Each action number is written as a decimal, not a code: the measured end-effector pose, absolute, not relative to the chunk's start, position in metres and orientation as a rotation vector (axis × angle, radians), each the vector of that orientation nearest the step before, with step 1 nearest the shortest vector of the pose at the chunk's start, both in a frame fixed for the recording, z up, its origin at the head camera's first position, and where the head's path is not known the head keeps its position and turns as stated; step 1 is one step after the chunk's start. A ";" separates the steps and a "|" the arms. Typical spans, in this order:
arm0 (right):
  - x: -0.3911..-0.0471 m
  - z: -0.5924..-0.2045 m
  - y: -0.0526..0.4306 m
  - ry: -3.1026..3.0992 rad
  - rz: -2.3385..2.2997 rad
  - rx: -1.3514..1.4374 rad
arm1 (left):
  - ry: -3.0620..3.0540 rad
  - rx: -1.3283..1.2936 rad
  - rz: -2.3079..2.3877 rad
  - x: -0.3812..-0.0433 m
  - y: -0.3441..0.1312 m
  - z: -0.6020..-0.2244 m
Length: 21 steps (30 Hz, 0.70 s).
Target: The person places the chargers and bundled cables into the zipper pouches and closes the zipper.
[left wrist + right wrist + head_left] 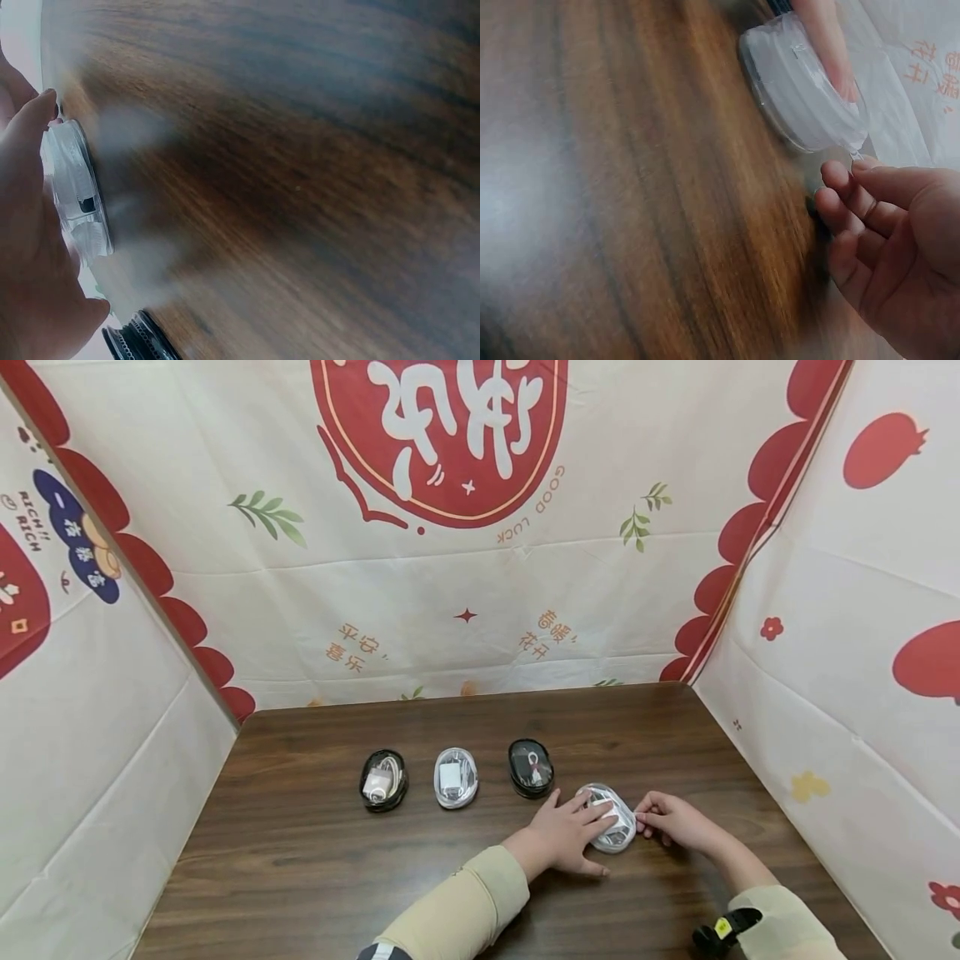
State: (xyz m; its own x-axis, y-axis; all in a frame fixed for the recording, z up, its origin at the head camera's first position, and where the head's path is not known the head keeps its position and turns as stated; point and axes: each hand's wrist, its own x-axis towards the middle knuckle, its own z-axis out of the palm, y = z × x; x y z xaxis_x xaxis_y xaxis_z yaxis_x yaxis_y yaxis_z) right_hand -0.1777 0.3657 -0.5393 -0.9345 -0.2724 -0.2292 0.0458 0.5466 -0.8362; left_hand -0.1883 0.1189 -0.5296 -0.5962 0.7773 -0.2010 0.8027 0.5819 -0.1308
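Note:
A clear, white-rimmed oval case (619,833) with a white item inside lies on the table at the right. My left hand (562,833) rests over it, fingers spread and fairly straight on its top. From the right, my right hand (675,822) pinches a small tab (856,155) at the case's end between thumb and forefinger. The other fingers curl loosely below. In the left wrist view the case (75,180) shows side-on beyond my left hand (34,225), which hides part of it.
Three more oval cases stand in a row to the left: a black-rimmed one (383,781) with a white plug and cable, a white-rimmed one (455,778), and a black one (531,768) close to my left fingertips. Printed cloth walls (420,610) enclose the brown table (300,860).

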 end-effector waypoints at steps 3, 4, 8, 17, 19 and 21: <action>-0.175 -0.539 0.366 2.445 -1.351 -0.216 | 2.691 1.342 -0.316 -0.188 0.119 -0.532; -0.174 -0.539 0.367 2.441 -1.352 -0.231 | 2.692 1.340 -0.318 -0.188 0.119 -0.532; -0.171 -0.539 0.367 2.423 -1.367 -0.259 | 2.700 1.337 -0.322 -0.188 0.119 -0.531; -0.162 -0.535 0.368 2.423 -1.352 -0.362 | 2.685 1.323 -0.300 -0.187 0.121 -0.530; -0.160 -0.535 0.368 2.436 -1.326 -0.421 | 2.686 1.315 -0.298 -0.187 0.121 -0.531; -0.158 -0.536 0.368 2.449 -1.298 -0.461 | 2.689 1.312 -0.301 -0.187 0.122 -0.533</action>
